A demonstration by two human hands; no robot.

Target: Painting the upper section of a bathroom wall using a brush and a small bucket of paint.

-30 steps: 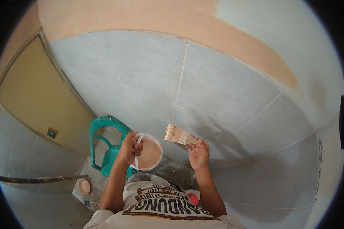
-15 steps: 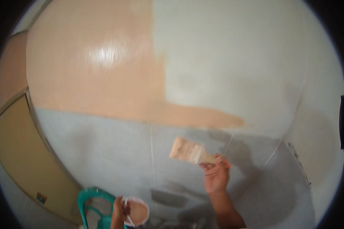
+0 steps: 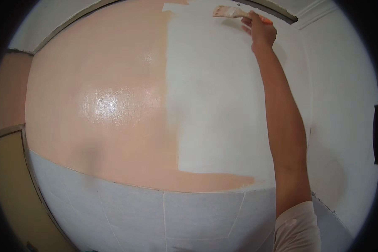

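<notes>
Peach paint (image 3: 101, 105) covered the wall's left part; white wall (image 3: 214, 105) remained beside it. Right hand (image 3: 260, 31), fingers pinching a paintbrush (image 3: 231, 11), reached high.

There is a single view, from a fisheye camera worn on the person's head. It faces a wall (image 3: 222, 105) at close range and tilts upward, so the ceiling edge (image 3: 277, 12) curves along the top rim. The raised right arm (image 3: 281, 126) enters from the lower right edge and stretches toward the top. A door frame (image 3: 25, 168) bends along the left rim. Straight lines bow strongly outward.
</notes>
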